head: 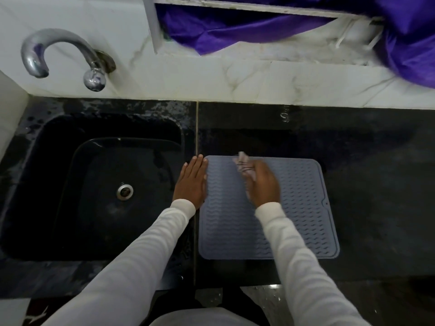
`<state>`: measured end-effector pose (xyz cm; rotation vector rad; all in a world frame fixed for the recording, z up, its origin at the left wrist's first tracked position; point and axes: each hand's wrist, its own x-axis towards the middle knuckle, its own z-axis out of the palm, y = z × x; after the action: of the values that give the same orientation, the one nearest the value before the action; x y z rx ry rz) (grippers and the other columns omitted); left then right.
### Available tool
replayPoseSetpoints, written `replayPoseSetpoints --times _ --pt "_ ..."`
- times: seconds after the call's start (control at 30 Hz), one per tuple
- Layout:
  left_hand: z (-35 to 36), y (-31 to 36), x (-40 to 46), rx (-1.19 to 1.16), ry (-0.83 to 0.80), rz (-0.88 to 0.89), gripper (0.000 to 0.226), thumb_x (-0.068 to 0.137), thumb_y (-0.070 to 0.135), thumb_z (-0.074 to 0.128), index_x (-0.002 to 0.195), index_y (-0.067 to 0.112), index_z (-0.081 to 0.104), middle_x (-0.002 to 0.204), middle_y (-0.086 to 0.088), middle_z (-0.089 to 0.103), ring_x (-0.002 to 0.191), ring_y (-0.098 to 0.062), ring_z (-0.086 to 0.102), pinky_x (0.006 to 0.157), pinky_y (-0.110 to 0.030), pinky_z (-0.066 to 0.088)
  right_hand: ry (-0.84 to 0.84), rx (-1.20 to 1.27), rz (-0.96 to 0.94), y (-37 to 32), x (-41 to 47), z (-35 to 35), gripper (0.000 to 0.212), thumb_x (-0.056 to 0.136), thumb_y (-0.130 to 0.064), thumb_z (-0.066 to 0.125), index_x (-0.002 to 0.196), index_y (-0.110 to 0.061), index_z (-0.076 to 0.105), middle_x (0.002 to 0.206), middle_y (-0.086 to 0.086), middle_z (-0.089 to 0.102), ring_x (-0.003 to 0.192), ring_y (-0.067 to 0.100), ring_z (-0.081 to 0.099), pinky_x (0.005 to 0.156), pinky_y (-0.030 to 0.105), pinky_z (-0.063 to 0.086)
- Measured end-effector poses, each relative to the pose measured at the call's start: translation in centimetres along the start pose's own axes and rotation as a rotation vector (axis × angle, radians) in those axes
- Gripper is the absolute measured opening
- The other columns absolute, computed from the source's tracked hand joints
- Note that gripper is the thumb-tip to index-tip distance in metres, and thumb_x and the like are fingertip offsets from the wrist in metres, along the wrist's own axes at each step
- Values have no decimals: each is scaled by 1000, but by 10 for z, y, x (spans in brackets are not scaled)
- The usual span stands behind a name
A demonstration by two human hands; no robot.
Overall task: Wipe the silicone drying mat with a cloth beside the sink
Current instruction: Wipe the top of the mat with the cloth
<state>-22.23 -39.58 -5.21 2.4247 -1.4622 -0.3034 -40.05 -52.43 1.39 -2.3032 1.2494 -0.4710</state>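
- drying mat (294,208): grey-blue, rows of raised wavy ridges, plain smooth border
- cloth (243,164): pale pinkish-white with thin dark lines, blurred, pattern unclear
- sleeves (131,262): off-white, fine ribbed knit
- countertop (367,161): black, glossy, pale speckled wet patches behind the sink; thin tan seam line (196,137) running front to back
- sink (113,184): black basin, silver metal drain (125,191)
- tap (63,55): shiny chrome, purple reflections on the knob
- wall tiles (235,76): white marble look, faint grey-brown veining
- fabric (235,31): bright purple, crumpled, in a white-framed opening
- floor at bottom edge: dark with white flecks
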Motion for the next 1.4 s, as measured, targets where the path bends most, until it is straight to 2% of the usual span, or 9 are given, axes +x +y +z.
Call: replayPoseSetpoints --times 0.1,0.23,0.37,0.47,0.67,0.9,1.1,1.27,1.4 --pt "-1 0 1 -10 11 15 61 98 32 11 156 14 18 163 -2 15 151 -17 8 123 -36 2 -107 -88 -127 -40 -16 47 29 90 -28 58 115 -12 59 115 10 59 98 30 58 78 40 52" --pt "3 -2 1 24 7 24 58 101 27 26 156 11 18 164 -4 14 151 -19 7 123 -37 0 -115 -289 -126 -49 -29 68 39 89 -29 56 128 -21 54 129 11 52 99 31 60 74 43 56" --pt "3 -2 2 17 -7 23 59 103 22 39 156 10 16 164 -6 13 151 -20 5 122 -38 0 -109 -340 -165 -45 -28 60 53 75 -15 77 123 -22 56 122 13 56 96 33 61 65 43 57" --pt "2 -1 2 20 -33 28 61 102 22 41 155 8 16 163 -8 13 151 -22 6 123 -40 2 -136 -345 -166 -47 -22 57 46 73 -12 78 115 -17 63 115 13 58 94 33 62 58 41 56" --pt "-1 0 1 82 -104 27 69 103 32 38 156 8 -1 164 -9 -3 151 -23 -5 123 -41 -2 -153 -371 -102 -28 -20 45 49 75 -14 76 121 -19 60 112 11 57 93 30 62 57 40 55" --pt "-8 3 -2 65 -69 33 62 104 23 31 156 11 0 165 -7 -1 151 -21 -6 122 -39 -4 -94 -384 -62 22 -15 13 51 66 -5 79 113 -18 66 104 12 59 83 32 62 51 38 52" --pt "-3 2 0 85 -58 20 60 106 23 31 157 14 1 165 -4 -1 151 -18 -7 121 -37 -6 -74 -379 67 78 -6 -24 38 77 -11 69 113 -22 65 105 8 54 87 31 58 58 39 51" --pt "-1 1 2 62 -41 10 57 103 33 12 157 17 8 165 -2 5 151 -17 -2 123 -38 -1 -62 -359 137 130 4 -58 26 92 -25 58 118 -28 62 106 5 53 93 30 57 71 40 52" --pt "2 0 2 67 -32 6 60 100 37 6 157 18 9 165 -1 7 151 -16 0 123 -39 1 -55 -343 183 158 9 -81 29 95 -34 50 123 -30 59 112 6 52 102 30 55 75 40 49"
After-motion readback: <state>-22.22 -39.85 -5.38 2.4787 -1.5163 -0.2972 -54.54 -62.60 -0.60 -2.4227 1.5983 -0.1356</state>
